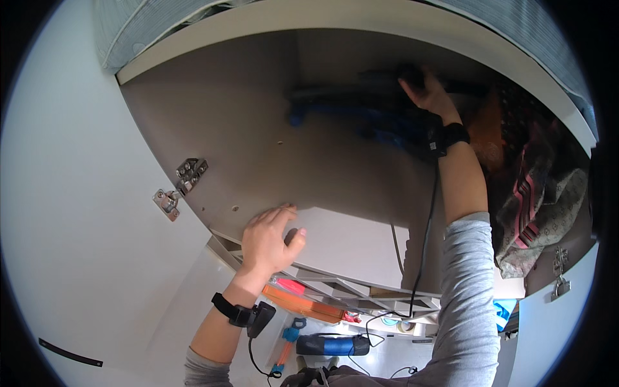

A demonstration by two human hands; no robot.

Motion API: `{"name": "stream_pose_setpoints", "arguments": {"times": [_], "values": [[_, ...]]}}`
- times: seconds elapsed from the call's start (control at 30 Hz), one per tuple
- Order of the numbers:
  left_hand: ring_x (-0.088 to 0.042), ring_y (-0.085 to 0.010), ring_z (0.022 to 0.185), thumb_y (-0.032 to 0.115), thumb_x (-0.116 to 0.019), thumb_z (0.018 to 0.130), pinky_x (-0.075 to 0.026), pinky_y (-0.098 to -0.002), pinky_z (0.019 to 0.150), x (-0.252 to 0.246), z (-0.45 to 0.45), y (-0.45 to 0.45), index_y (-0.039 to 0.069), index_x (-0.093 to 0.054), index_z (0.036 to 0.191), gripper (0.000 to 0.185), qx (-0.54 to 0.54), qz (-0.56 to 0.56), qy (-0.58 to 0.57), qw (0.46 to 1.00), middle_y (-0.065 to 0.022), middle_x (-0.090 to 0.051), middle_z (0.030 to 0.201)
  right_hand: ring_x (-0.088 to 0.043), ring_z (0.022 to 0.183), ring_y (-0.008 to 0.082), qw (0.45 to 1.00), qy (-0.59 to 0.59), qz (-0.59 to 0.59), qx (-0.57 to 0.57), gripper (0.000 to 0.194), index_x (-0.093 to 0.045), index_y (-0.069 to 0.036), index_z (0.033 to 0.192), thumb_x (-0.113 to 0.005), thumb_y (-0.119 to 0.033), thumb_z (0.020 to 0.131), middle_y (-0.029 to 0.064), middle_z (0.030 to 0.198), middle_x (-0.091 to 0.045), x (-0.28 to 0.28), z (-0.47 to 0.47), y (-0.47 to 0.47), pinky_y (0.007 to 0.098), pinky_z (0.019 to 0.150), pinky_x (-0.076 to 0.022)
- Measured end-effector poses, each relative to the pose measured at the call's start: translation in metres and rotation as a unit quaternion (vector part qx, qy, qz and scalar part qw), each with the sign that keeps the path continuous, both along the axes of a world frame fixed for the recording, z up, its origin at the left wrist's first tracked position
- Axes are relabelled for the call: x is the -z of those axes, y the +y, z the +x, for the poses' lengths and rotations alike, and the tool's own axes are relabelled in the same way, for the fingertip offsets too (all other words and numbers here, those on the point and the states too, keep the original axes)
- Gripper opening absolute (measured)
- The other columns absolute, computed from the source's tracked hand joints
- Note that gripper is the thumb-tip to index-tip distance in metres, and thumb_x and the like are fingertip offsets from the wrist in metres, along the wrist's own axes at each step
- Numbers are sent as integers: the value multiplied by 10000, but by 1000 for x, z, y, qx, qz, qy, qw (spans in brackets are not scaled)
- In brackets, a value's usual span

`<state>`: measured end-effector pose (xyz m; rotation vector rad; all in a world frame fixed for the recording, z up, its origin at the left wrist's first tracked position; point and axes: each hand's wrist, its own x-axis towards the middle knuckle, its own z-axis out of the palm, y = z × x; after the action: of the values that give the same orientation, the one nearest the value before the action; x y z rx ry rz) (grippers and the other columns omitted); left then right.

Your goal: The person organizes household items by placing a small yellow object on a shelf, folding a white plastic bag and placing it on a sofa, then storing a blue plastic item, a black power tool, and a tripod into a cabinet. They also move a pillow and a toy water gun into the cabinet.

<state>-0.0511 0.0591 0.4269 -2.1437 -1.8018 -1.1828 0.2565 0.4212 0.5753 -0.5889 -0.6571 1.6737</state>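
Observation:
My left hand (pixel 271 239) rests near the front edge of a cupboard's bottom board (pixel 348 237), fingers slightly bent, thumb apart, with nothing in it. My right hand (pixel 433 96) reaches deep into the shaded cupboard. It meets a black object (pixel 411 75) between thumb and fingers; darkness hides whether it grips it. Below and left of that hand lies a long dark item with blue parts (pixel 338 111), too dim to name. An orange bag or packet (pixel 486 130) is just right of my right wrist.
Patterned fabric with pink stripes (pixel 546 213) lies at the right. White cupboard doors (pixel 87 203) stand open, with a metal hinge (pixel 167 204) at the left. Lattice shelving (pixel 338 290) sits below the board. A black cable (pixel 428 232) trails from my right wrist. Below lies a black-and-blue roll (pixel 333 345).

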Motion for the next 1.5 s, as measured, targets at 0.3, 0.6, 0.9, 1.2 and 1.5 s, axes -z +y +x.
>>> {"name": "stream_pose_setpoints", "arguments": {"times": [0.3,0.6,0.9,1.2,1.5], "values": [[-629,-295,1043,325,-620,798,-481,-408,912,3,0,0,64,-643,959,308,-4,2,0,1000,-100,-683,1090,-683,864,317,997,-53,-16,56,392,-442,56,1213,-589,-189,944,229,1013,-635,73,-4,-33,399,704,-624],[-616,-282,1080,331,-611,808,-472,-411,930,1,-2,-2,55,-646,977,326,-7,-18,6,1000,-108,-668,1135,-646,987,291,990,-14,101,94,442,-335,24,1349,-509,-180,998,230,1108,-610,85,-21,-44,379,889,-552],[-625,-269,1070,333,-618,802,-477,-404,925,1,-1,0,55,-645,978,330,-2,-5,20,1000,-98,-675,1124,-662,896,230,986,-28,106,125,605,-248,-137,1477,-564,-265,977,130,1243,-584,108,-26,-7,349,845,-540],[-626,-266,1074,318,-638,787,-477,-402,929,0,-7,-3,55,-642,968,319,-13,-9,32,999,-101,-679,1118,-451,402,147,888,-405,-18,215,729,-301,-69,1470,-586,-469,932,74,694,-590,97,-45,-5,295,400,-382],[-630,-259,1070,330,-634,788,-488,-397,911,1,-3,-1,49,-648,964,332,-1,-3,29,1000,-103,-681,1112,-647,1028,333,509,-794,123,309,795,-469,128,1202,-613,-575,860,226,1057,-666,98,-13,28,389,803,-555]]}}
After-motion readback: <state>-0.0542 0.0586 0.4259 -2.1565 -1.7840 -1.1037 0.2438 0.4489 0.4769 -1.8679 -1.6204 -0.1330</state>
